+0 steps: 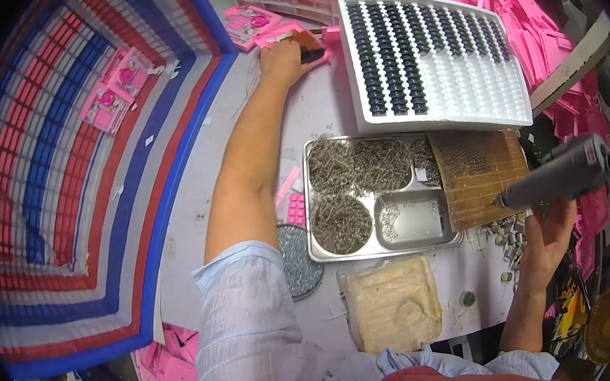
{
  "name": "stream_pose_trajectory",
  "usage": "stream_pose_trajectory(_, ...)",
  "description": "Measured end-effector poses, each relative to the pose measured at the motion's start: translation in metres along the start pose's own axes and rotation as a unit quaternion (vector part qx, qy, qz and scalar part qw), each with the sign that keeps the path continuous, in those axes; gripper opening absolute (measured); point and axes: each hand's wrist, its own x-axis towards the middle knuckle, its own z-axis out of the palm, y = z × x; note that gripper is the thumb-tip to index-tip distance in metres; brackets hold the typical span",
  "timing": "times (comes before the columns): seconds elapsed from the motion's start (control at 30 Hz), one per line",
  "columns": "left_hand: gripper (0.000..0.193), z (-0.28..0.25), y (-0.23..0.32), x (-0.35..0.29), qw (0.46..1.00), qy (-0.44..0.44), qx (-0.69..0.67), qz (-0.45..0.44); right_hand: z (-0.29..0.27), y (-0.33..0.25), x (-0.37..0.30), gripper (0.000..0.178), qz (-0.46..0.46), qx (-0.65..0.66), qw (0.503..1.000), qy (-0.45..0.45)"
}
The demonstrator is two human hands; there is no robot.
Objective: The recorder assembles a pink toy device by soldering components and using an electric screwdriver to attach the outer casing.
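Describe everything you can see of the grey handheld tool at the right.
The grey tool looks like a powered screwdriver: a smooth, roughly cylindrical body, apparently plastic, narrowing to a dark tip, with a black section at the other end. It slants across the picture, tip toward the lower left, over the brown board; whether they touch is unclear. The right grip meets its lower side, fingers partly hidden.

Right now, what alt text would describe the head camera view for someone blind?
A person's right hand holds a gray power tool angled toward a brown board, while the left hand is at pink plastic parts across a pale table. Nearby lie a compartmented metal tray and a white tray of black parts.
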Motion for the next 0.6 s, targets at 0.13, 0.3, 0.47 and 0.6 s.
stream_pose_trajectory(0.13,0.056,-0.112,-0.001,-0.073,0.97,0.102,-0.204,-0.084,0.01,-0.017,-0.017,0.064,-0.144,-0.007,0.986,-0.081)
stream_pose_trajectory(0.3,0.041,-0.208,0.042,-0.245,0.618,0.043,-0.783,-0.054,0.085,-0.061,-0.03,0.079,-0.138,-0.062,0.92,-0.362)
stream_pose_trajectory(0.47,0.056,-0.259,0.116,-0.431,0.512,0.001,-0.853,-0.099,0.134,-0.1,-0.088,0.095,-0.206,0.051,0.905,-0.368)
stream_pose_trajectory(0.6,0.056,-0.267,0.132,-0.489,0.503,-0.093,-0.856,-0.075,0.087,-0.106,-0.119,0.069,-0.02,0.174,0.833,-0.524)
